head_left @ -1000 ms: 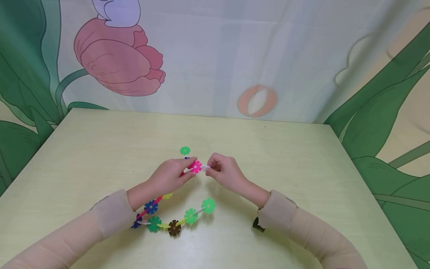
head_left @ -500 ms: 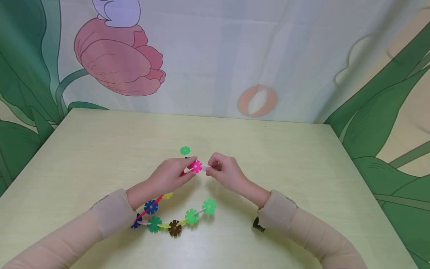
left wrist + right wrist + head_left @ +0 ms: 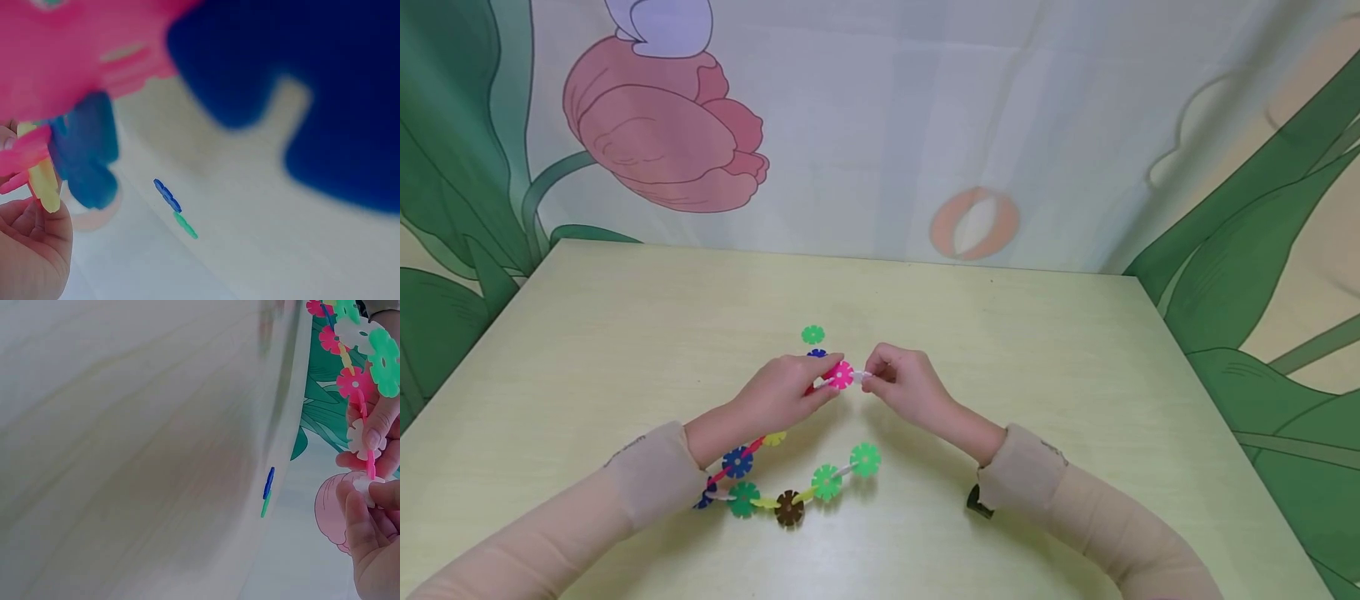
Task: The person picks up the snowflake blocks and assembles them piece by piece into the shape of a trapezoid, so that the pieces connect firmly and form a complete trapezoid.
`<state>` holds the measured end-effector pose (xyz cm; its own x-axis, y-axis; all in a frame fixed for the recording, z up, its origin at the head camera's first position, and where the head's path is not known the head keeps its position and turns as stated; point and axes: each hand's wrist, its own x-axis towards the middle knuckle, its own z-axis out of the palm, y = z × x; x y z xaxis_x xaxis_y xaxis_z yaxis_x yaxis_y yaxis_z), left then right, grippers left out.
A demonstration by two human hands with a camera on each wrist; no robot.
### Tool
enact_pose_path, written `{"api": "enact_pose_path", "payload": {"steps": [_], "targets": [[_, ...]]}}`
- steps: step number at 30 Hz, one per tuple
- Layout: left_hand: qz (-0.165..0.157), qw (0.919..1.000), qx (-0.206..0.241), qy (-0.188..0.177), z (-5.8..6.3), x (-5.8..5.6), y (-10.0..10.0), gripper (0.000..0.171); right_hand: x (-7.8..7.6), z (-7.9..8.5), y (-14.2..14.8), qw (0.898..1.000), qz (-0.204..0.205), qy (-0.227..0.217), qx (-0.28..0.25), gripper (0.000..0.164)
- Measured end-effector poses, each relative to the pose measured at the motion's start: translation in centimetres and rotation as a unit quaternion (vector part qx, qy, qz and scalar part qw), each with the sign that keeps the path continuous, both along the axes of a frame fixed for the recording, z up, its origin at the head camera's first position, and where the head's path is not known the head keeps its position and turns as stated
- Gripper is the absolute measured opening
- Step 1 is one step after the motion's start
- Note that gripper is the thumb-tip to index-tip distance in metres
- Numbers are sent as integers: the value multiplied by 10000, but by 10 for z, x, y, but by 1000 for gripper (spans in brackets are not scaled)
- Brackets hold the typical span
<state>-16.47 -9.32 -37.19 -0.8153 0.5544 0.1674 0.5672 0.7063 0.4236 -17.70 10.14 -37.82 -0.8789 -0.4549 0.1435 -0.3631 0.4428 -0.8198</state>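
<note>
Notched plastic snowflake discs are slotted together into a long, many-coloured chain. My left hand (image 3: pixel 786 387) grips that chain near one end, its thumb and fingers around a white disc (image 3: pixel 357 439) in the right wrist view. Just past those fingertips is a pink disc (image 3: pixel 842 375). Facing it, my right hand (image 3: pixel 906 382) pinches a small white disc (image 3: pixel 861 377) between thumb and curled fingers, right at the pink one's edge. Below the left forearm trails the rest of the chain, with a brown disc (image 3: pixel 789 508) and a light green disc (image 3: pixel 866 459) at its end.
Beyond the hands, a loose green disc (image 3: pixel 813 334) and a dark blue disc (image 3: pixel 817 354) lie on the pale wooden table (image 3: pixel 1037 333). A printed curtain (image 3: pixel 850 125) hangs behind the table. Blurred chain discs, including a blue disc (image 3: pixel 350 125), fill the top of the left wrist view.
Both hands and the pink disc have shifted very slightly right, and more of the dark blue disc behind the left fingers shows. Both holds are unchanged.
</note>
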Motion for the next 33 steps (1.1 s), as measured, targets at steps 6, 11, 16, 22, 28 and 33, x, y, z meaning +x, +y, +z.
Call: {"api": "enact_pose_path", "payload": {"steps": [6, 11, 16, 22, 28, 33], "targets": [[41, 10000, -16, -63, 2, 1, 0, 44, 1, 0, 0, 10000, 25, 30, -34, 6], [79, 9999, -20, -114, 2, 1, -1, 45, 0, 0, -1, 9999, 47, 117, -12, 6], [120, 9998, 20, -151, 3, 0, -3, 46, -1, 0, -1, 10000, 29, 65, -42, 6], [137, 9992, 16, -384, 3, 0, -6, 45, -1, -1, -1, 9999, -18, -97, -52, 6], [21, 9986, 4, -530, 5, 0, -6, 46, -1, 0, -1, 9999, -16, -130, -72, 6], [105, 9990, 101, -412, 4, 0, -6, 47, 0, 0, 0, 9998, -124, -139, -19, 6]]}}
